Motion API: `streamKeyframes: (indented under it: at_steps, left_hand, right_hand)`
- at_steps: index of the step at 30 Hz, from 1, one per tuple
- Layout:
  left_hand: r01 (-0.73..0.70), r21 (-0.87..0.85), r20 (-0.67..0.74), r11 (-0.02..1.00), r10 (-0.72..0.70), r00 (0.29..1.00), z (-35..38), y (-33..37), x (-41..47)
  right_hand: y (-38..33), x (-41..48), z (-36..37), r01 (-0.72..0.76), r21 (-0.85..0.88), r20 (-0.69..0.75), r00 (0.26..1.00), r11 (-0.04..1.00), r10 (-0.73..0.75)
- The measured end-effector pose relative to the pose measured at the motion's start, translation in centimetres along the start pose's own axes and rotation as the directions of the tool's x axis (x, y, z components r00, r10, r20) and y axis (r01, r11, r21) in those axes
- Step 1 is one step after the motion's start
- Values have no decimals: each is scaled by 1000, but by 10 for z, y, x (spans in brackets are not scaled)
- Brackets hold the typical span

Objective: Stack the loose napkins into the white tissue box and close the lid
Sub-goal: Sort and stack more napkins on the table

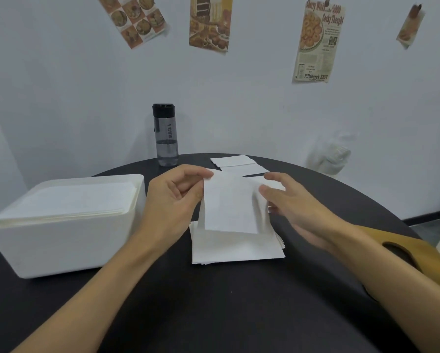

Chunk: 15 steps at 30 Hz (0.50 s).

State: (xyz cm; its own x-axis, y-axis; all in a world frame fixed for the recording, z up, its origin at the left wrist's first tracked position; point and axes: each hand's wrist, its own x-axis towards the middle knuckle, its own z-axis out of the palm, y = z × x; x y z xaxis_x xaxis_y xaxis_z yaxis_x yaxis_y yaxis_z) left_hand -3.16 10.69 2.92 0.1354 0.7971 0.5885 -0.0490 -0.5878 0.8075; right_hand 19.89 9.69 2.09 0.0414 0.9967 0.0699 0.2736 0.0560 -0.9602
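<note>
A white tissue box [61,248] stands on the left of the black round table, open on top, with napkins [68,200] stacked up to its rim. No lid is visible. My left hand [173,200] pinches the upper left edge of a white napkin [229,207] lifted above a flat pile of napkins [236,247] at the table's middle. My right hand [287,202] holds the same napkin's right edge between thumb and fingers. More loose napkins [235,163] lie farther back on the table.
A dark water bottle [165,135] stands at the table's far edge behind the box. A wooden chair back [417,250] shows under my right forearm. Posters hang on the white wall. The black table [214,301] spreads out in front.
</note>
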Motion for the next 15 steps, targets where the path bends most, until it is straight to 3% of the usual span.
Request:
streamKeyframes:
  at_steps: [3, 7, 11, 15]
  left_hand:
    - [38, -15, -1, 999, -38, 999, -1, 1, 0]
    - [158, -26, -49, 987, -159, 986, -2, -2, 0]
    - [259, -53, -41, 964, -261, 964, 0, -1, -2]
    - [256, 157, -85, 954, -246, 966, -3, -10, -2]
  right_hand:
    - [-1, -2, 4, 5, 126, 22, 1000, 992, -8]
    - [-2, -5, 4, 35, 141, -52, 998, 989, -28]
    - [0, -6, 2, 24, 64, -92, 996, 998, -18]
    - [5, -3, 2, 25, -99, -129, 991, 995, -38]
